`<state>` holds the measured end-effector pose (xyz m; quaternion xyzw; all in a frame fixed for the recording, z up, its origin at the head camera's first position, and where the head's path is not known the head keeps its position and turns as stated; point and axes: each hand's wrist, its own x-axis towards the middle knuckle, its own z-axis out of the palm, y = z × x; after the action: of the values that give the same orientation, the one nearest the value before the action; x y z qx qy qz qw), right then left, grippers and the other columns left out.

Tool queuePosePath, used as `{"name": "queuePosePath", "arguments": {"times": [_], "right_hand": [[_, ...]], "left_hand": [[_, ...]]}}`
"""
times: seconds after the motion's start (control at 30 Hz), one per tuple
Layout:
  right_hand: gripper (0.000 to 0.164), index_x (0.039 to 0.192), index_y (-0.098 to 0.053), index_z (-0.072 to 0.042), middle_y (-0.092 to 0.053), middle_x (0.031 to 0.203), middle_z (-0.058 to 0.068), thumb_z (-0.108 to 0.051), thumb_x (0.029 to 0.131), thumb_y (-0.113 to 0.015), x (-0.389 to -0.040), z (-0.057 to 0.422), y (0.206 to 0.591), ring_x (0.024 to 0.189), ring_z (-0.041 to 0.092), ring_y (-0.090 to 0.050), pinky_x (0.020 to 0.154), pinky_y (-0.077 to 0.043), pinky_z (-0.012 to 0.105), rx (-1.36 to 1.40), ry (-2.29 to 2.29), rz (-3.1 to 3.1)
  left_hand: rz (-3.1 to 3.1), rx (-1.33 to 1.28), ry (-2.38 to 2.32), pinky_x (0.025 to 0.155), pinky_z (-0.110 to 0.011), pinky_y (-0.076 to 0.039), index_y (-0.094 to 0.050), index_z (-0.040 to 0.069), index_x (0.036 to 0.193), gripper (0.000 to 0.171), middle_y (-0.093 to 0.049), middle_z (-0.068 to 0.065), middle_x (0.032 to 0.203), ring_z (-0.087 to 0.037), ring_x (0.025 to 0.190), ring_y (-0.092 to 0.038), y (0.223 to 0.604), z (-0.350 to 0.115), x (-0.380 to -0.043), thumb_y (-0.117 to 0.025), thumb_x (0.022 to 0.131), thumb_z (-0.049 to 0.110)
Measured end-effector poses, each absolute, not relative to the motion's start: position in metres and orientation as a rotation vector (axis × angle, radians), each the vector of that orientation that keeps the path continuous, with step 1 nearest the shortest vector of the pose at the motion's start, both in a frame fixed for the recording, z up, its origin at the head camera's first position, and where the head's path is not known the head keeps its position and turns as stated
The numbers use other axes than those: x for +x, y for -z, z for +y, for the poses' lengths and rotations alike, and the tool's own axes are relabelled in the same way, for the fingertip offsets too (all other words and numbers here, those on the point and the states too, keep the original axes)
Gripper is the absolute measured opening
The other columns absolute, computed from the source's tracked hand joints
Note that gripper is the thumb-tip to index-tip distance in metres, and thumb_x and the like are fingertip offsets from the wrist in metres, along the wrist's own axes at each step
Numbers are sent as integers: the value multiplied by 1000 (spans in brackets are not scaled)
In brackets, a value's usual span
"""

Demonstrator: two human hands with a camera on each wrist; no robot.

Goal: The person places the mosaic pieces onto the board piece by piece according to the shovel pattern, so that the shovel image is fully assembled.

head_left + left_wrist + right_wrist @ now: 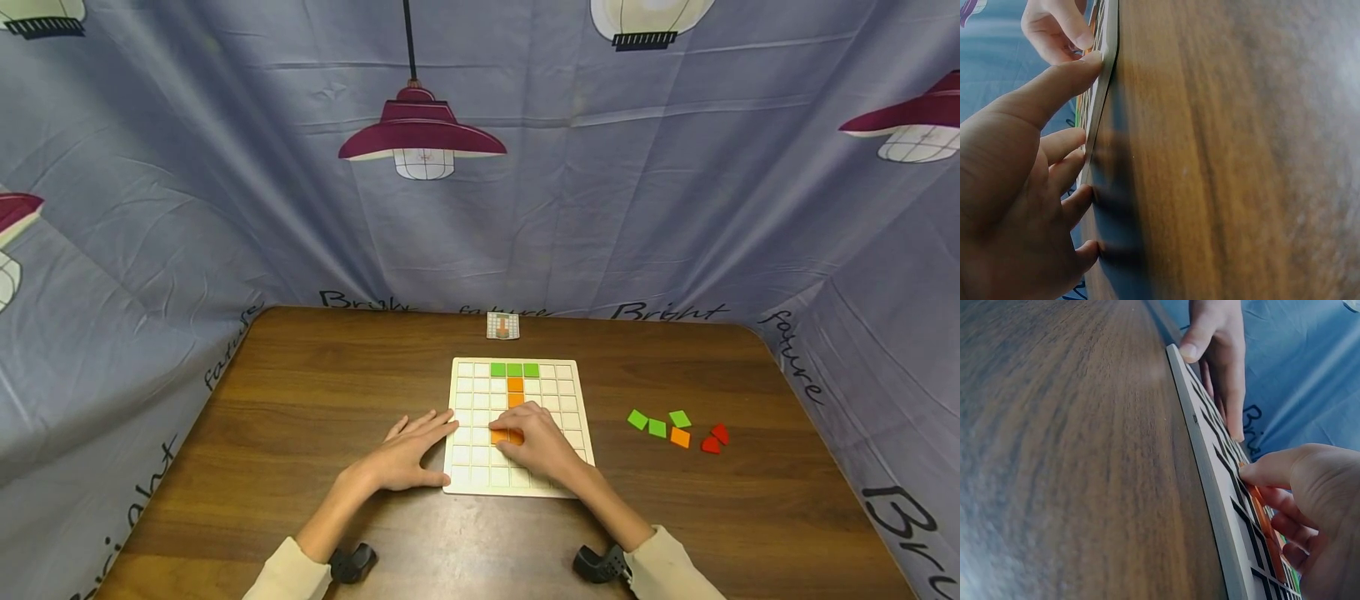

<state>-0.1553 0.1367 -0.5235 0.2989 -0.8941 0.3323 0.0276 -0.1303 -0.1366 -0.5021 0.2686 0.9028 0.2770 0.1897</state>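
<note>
On gridded board (480,477), orange tile (498,436), between fingertips of right grip (536,443)

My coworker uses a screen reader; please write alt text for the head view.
A person's right hand pinches an orange tile on a gridded board while the left hand touches its left edge. Three green tiles sit in its top row; loose green, orange and red pieces lie to its right on a wooden table.
</note>
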Motion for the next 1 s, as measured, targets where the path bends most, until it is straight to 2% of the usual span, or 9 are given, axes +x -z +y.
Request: {"name": "queuePosePath", "arguments": {"times": [0.47, 0.73, 1.0], "right_hand": [[28, 108, -78, -11, -72, 108, 0, -12, 80, -83, -159, 154, 517, 104, 21, -58, 92, -43, 46, 789, -1133, -2743], [29, 108, -77, -7, -72, 110, 6, -6, 79, -83, -162, 205, 506, 106, 29, -59, 92, -47, 52, 618, -1123, -2656], [31, 112, -75, -4, -69, 114, 15, -6, 82, -81, -153, 263, 497, 112, 35, -54, 93, -41, 57, 386, -1098, -2669]], "left_hand": [[2535, 747, -783, 115, -63, -4, -37, 15, 156, 81, -23, -4, 164, -32, 150, -16, 500, -136, -130, -75, 89, 38], [2531, 753, -788, 115, -63, -4, -36, 15, 156, 81, -23, -3, 164, -31, 150, -16, 499, -136, -129, -75, 89, 37], [2526, 757, -792, 115, -63, -4, -36, 15, 156, 81, -22, -5, 164, -32, 150, -15, 498, -137, -129, -75, 89, 37]]}}
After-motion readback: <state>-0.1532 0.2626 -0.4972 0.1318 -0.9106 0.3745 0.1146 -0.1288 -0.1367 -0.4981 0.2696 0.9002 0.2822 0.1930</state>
